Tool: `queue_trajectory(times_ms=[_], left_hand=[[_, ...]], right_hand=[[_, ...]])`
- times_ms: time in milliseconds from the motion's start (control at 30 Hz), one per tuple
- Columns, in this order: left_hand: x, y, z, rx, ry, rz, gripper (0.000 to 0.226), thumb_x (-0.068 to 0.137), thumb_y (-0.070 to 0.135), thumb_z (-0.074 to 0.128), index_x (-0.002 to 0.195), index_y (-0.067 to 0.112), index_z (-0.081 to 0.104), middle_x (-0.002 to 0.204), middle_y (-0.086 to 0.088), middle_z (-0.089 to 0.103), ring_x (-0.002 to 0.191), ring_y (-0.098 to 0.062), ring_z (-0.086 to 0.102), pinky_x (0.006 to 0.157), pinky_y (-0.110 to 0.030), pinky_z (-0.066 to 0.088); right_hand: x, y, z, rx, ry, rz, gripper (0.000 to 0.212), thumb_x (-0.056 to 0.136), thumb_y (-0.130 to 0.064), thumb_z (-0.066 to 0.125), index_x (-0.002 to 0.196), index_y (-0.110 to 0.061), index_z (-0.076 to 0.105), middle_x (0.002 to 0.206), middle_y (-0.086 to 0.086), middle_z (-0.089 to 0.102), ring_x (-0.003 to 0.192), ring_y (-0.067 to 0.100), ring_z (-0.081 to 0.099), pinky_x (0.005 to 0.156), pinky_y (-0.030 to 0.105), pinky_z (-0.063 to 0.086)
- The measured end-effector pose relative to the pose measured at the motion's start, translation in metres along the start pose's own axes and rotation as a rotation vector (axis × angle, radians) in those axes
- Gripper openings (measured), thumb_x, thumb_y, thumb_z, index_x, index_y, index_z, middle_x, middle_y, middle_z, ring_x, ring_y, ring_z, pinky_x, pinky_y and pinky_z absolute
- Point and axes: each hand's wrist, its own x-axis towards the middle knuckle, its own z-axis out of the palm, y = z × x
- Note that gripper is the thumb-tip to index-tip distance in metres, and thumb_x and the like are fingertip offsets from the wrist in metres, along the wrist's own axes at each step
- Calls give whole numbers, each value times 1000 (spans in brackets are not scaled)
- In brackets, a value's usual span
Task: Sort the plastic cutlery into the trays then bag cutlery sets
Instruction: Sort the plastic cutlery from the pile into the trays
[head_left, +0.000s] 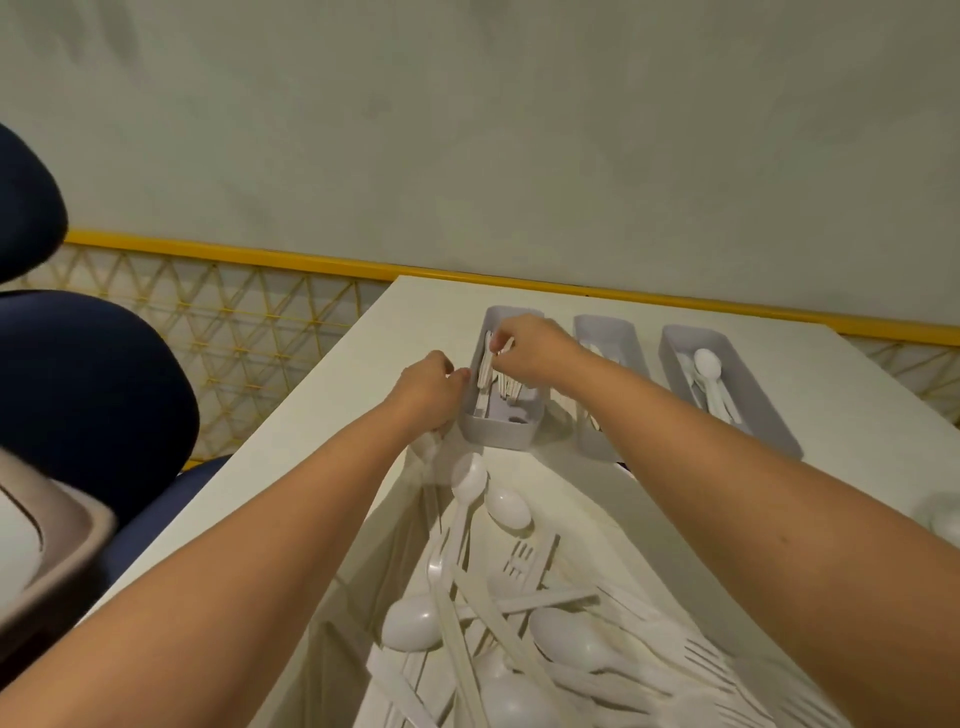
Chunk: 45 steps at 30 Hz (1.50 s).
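Bottom centre of frame: loose heap of white plastic spoons, forks and knives (498, 623), tangled together, lying on a crinkled clear plastic sheet (395, 519) spread on the white tabletop (363, 364).

Handling, judged:
- Pieces are light, stiff, smooth and likely slippery.
- Fork tines snag on neighbours.
- Thin necks could snap if bent.
- Best hold is a pinch at mid-handle, one piece at a time, lifted clear of the tangle.

The heap is large, so sorting looks far from done and bagging is not begun.

Both bare forearms run up-frame from the lower corners.
- Left hand (428, 389), mid-frame: fingers curled against the left outer wall of the leftmost pale grey rectangular plastic tray (498, 434). I cannot tell whether it grips the wall or holds something; a blurred white shape sits just under it.
- Right hand (530, 348), over the same tray: thumb and fingertips pinch the top end of a thin white plastic piece (487, 364) standing among others inside. Its type is not resolvable.

Right of centre:
- Middle pale grey tray (597, 441), contents mostly hidden by the right forearm.
- Rightmost pale grey tray (693, 331), holding sorted white spoons (707, 364).

Upper frame: yellow rail (260, 254) under a pale wall. Left edge: dark blue padded chair (78, 389).
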Motion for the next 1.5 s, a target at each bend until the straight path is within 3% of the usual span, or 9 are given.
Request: queue_trajectory(times_ms=[133,433,600,833,1033,1167,1267,1400,1500], left_hand=[[-24,2,-10,220,8,-6,25,94,25,47,105,4,57,106,-12,60,87,-24,51,73,-30,42],[-67,0,9,520,-201,-19,36,74,37,75,91,10,60,81,-2,53,83,-19,56,60,-22,40],[-73,-2,9,121,-217,-71,24,82,21,68,66,11,54,60,-3,51,51,-16,49,47,-21,41],[-85,8,-15,-586,-30,49,22,98,20,44,90,6,59,73,-4,55,61,-14,48,57,-21,43],[-86,26,-33,-897,27,78,21,100,15,33,92,5,50,79,-9,61,67,-19,60,66,-27,55],[-93,27,-35,-969,-124,78,23,99,10,27,119,9,39,95,-19,65,78,-29,69,76,-38,58],[-101,25,-34,-951,-246,92,30,101,14,27,125,9,43,99,-21,65,70,-25,70,64,-34,59],[-103,21,-34,-1014,-303,22,40,103,34,24,107,11,56,75,-14,62,40,-11,45,40,-20,40],[-99,11,-39,-1020,-257,-44,37,101,39,32,94,10,53,63,-4,44,37,-6,31,35,-16,29]], right_hand=[[-37,8,0,3,-122,-50,17,91,-16,53,96,-3,62,86,14,61,76,21,60,73,34,54],[-84,25,38,-107,-372,50,32,83,-26,68,101,0,62,66,4,59,55,16,55,53,22,48],[-85,30,39,-185,-315,87,26,88,-5,55,113,-1,61,106,12,67,96,25,65,73,29,46],[-96,27,6,-166,49,36,27,90,3,43,111,-6,58,107,11,59,89,24,56,71,28,45],[-104,13,-37,243,429,-155,21,94,-5,45,104,-12,61,87,2,55,65,9,44,52,19,35],[-105,-5,-43,284,322,-316,14,91,-9,55,94,-14,68,66,-9,51,57,2,42,50,6,35],[-99,-18,-34,356,191,-362,9,87,-9,62,93,-11,69,74,-1,60,67,10,54,65,22,48],[-85,-29,-9,476,182,-306,7,87,-8,63,89,-13,59,76,4,54,59,14,56,46,19,48],[-72,-34,14,547,216,-239,2,95,-13,51,93,-14,52,70,1,51,59,18,56,60,32,50]])
